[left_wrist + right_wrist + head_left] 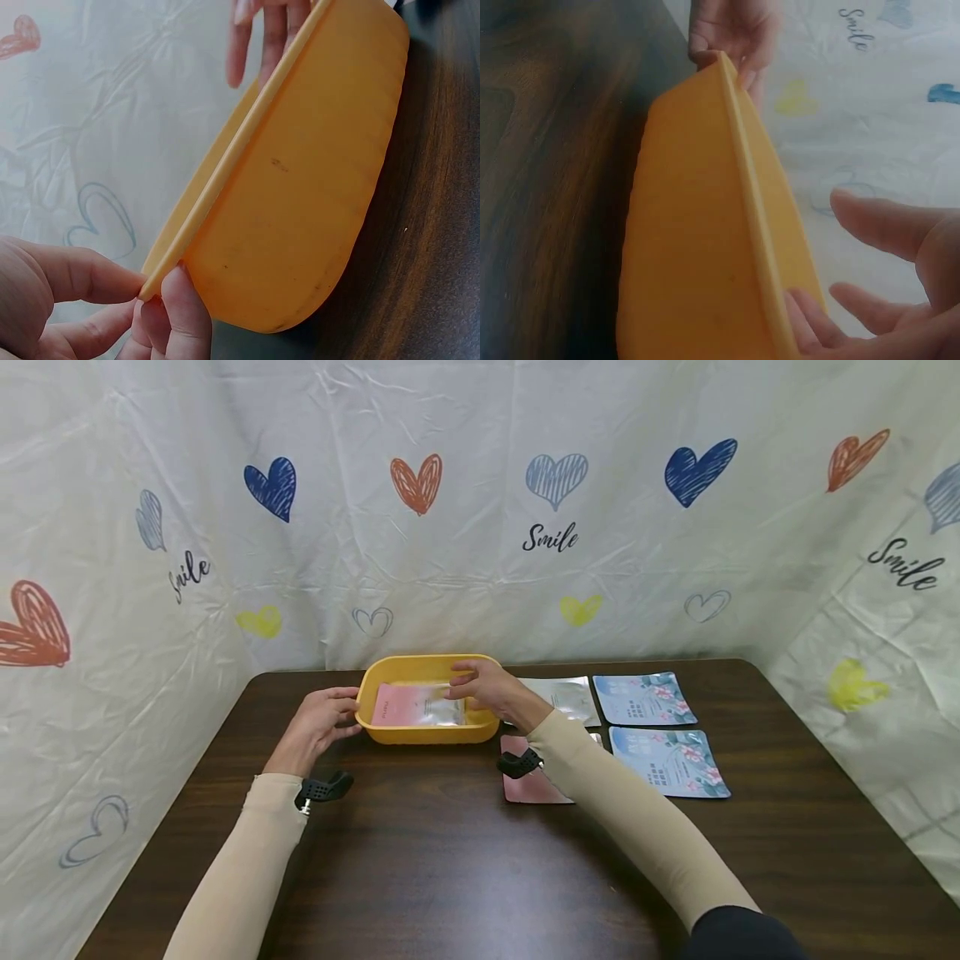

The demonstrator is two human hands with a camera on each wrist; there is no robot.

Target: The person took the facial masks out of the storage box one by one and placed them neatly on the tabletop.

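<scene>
A yellow plastic basin (431, 737) stands at the back of the table. Inside it lies a flat sachet (401, 707), pink on one side and silver on the other. With thumb and fingers, my left hand (318, 725) pinches the basin's left rim, clearly seen in the left wrist view. My right hand (492, 690) is over the basin's right end, its thumb and fingers spread apart. Some of its fingertips dip behind the rim in the right wrist view, and no object shows between them. Part of the sachet's right end is near those fingers.
Right of the basin lie a silver sachet (572, 697), a pink one (531, 783) partly under my right forearm, and two blue floral sachets (641, 700), one in front of the other. A white curtain (480, 568) printed with hearts hangs behind the dark wooden table (420, 852).
</scene>
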